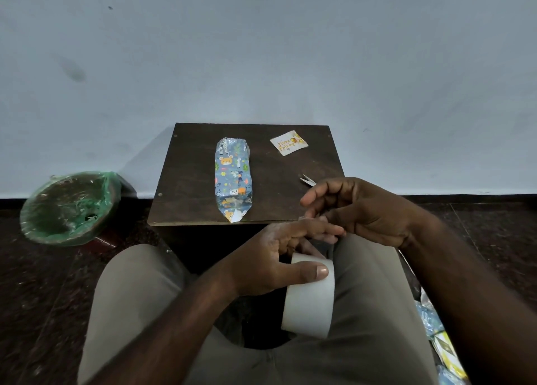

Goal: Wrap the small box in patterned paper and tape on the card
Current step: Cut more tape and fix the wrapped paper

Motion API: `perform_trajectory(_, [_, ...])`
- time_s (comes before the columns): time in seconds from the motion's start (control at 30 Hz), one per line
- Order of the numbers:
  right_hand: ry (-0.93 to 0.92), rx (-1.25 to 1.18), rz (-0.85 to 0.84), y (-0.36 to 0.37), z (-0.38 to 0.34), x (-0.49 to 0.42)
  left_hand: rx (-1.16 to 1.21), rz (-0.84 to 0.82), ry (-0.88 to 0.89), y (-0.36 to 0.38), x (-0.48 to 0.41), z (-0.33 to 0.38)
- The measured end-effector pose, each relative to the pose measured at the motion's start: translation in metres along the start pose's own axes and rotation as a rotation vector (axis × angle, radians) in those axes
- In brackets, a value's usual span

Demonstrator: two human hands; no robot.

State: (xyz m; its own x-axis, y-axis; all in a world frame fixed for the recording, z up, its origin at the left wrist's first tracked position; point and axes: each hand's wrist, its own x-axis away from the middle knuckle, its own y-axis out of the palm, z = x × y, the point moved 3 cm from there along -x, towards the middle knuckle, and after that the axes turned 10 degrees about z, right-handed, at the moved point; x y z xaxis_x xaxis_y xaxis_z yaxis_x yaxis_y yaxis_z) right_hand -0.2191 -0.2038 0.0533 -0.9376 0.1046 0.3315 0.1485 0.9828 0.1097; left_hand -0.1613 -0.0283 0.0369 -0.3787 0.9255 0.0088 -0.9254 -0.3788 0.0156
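Dim, flat indoor light; soft shadows, wide-angle bending at the edges, slight overall softness.

Small dark wooden table [197, 164]. Wrapped box [233, 178] is laid lengthwise left of centre, near end at the front edge. Card [289, 142] is placed far right. Scissors [307, 180] are partly hidden at right edge.

The small box [232, 178], covered in shiny blue paper printed with cartoon animals, lies flat at mid-frame on the dark worktop [189, 181], lengthwise away from the viewer, its near end folded to a point. The white "Happy Birthday" card [289, 142] lies face up to its upper right, well apart. At lower centre the whitish roll of tape [309, 300] stands on edge, gripped by the left hand [270, 259].
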Motion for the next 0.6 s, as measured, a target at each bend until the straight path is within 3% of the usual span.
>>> perform_trajectory(0.6, [0.014, -0.049, -0.157, 0.011, 0.005, 0.003, -0.057, 0.035, 0.001, 0.000, 0.000, 0.001])
